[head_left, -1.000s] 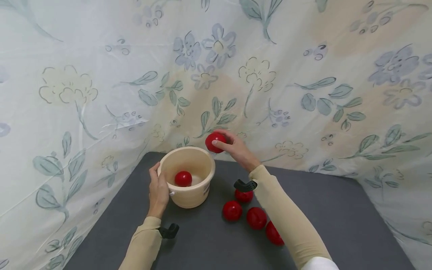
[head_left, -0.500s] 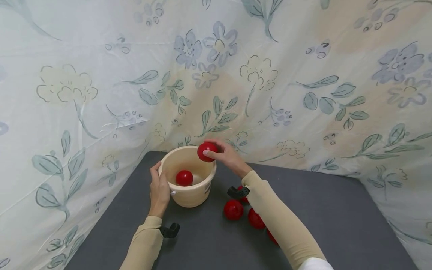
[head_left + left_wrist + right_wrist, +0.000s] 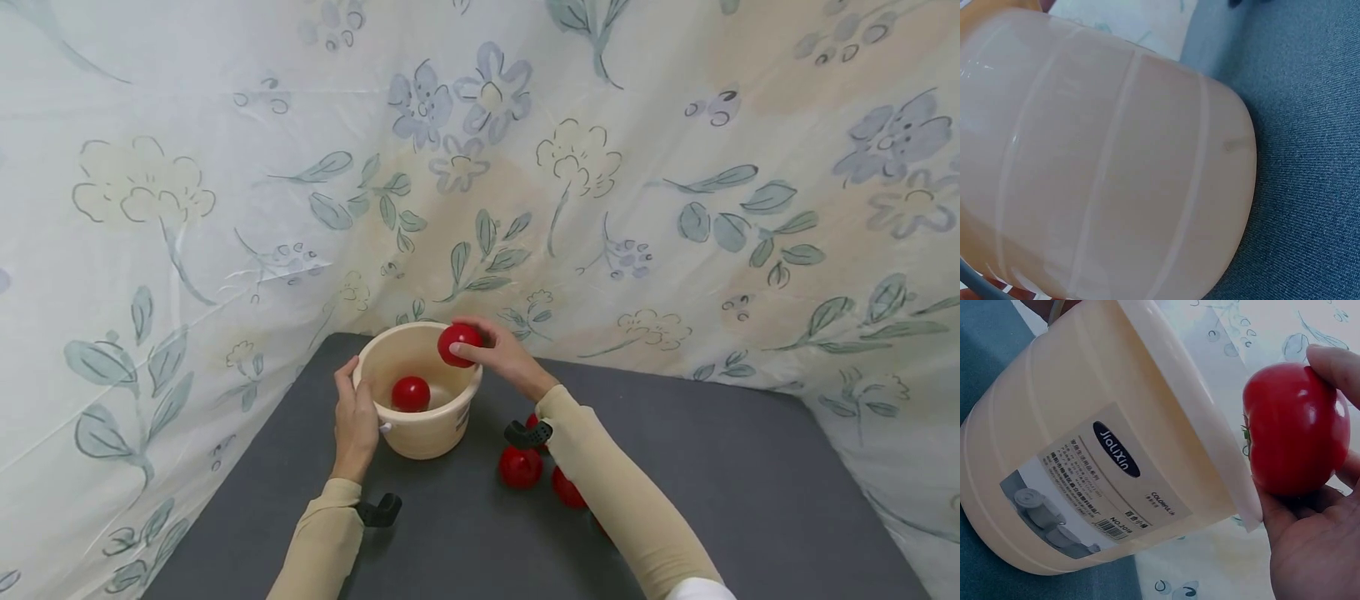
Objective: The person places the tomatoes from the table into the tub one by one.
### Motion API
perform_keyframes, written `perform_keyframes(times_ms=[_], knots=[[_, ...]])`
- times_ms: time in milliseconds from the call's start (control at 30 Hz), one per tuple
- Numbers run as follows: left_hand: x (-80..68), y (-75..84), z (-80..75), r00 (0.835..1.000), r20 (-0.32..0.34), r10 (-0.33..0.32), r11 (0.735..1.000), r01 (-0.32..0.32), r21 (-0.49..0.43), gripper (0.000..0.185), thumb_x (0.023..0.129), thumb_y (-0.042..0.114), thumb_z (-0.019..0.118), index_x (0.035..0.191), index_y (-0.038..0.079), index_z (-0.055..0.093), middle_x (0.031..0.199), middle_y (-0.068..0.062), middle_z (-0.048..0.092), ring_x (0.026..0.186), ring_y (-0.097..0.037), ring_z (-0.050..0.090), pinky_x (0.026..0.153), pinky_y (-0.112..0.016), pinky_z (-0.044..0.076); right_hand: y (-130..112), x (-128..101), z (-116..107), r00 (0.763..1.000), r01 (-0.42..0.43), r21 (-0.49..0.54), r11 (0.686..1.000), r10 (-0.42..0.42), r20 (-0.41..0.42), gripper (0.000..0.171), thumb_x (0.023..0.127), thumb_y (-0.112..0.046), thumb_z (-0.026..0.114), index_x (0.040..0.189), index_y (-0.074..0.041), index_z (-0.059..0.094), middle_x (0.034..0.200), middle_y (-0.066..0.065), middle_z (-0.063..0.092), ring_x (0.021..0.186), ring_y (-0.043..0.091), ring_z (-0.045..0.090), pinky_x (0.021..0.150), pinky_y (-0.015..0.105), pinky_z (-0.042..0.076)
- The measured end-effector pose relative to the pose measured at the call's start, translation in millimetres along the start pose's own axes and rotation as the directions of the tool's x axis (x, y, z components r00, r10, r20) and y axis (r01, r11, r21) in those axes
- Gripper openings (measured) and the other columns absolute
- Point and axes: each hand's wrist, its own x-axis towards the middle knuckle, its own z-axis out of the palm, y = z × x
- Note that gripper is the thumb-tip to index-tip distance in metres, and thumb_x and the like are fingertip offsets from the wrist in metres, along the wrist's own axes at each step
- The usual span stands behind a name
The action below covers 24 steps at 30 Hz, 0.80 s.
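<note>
Red tomato (image 3: 458,343) pinched in my right hand (image 3: 501,357) over the bucket (image 3: 417,437); I'd lower before letting go, left hand (image 3: 354,425) gripping the rim.

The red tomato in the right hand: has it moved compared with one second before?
Yes. The red tomato in the right hand moved left and down, from beside the bucket rim to over its opening.
</note>
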Motion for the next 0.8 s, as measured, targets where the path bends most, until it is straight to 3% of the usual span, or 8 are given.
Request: perform_keyframes(times_ms=[167, 367, 600, 800], knots=[[-0.6, 0.0, -0.1, 1.000, -0.007, -0.003, 1.000, 0.003, 0.000, 0.052, 0.106, 0.042, 0.028, 0.156, 0.027, 0.028, 0.158, -0.015, 0.044, 0.127, -0.041, 0.058, 0.103, -0.062, 0.046, 0.0, -1.6, 1.7, 1.000, 0.004, 0.018, 1.000, -0.004, -0.009, 0.057, 0.092, -0.035, 0.071, 0.145, -0.024, 0.052, 0.140, 0.003, 0.060, 0.129, 0.025, 0.056, 0.107, 0.046, 0.050], [-0.9, -1.2, -0.1, 1.000, -0.013, 0.002, 1.000, -0.003, -0.020, 0.051, 0.106, 0.038, 0.029, 0.156, 0.026, 0.029, 0.160, -0.014, 0.041, 0.134, -0.040, 0.054, 0.110, -0.064, 0.041, 3.5, -1.8, 3.0, 1.000, 0.030, 0.051, 0.998, -0.029, -0.011, 0.052, 0.096, -0.033, 0.068, 0.144, -0.020, 0.052, 0.147, 0.005, 0.057, 0.137, 0.024, 0.053, 0.118, 0.048, 0.040], [-1.2, -0.5, -0.2, 1.000, -0.012, 0.015, 1.000, -0.015, -0.021, 0.050, 0.106, 0.037, 0.028, 0.155, 0.025, 0.029, 0.160, -0.014, 0.042, 0.134, -0.040, 0.053, 0.109, -0.064, 0.042, 5.1, -2.0, 2.8, 0.999, 0.032, 0.081, 0.996, -0.032, -0.010, 0.057, 0.096, -0.034, 0.068, 0.146, -0.013, 0.051, 0.148, 0.009, 0.056, 0.138, 0.024, 0.052, 0.120, 0.048, 0.038], [-1.3, 0.6, -0.2, 1.000, -0.010, 0.020, 0.999, -0.020, -0.027, 0.051, 0.107, 0.039, 0.029, 0.156, 0.024, 0.029, 0.158, -0.015, 0.043, 0.129, -0.041, 0.057, 0.106, -0.063, 0.045, 4.5, -4.2, 1.6, 0.999, 0.034, 0.093, 0.995, -0.033, -0.014, 0.054, 0.095, -0.038, 0.068, 0.143, -0.015, 0.054, 0.148, 0.010, 0.056, 0.137, 0.024, 0.053, 0.120, 0.049, 0.037]])
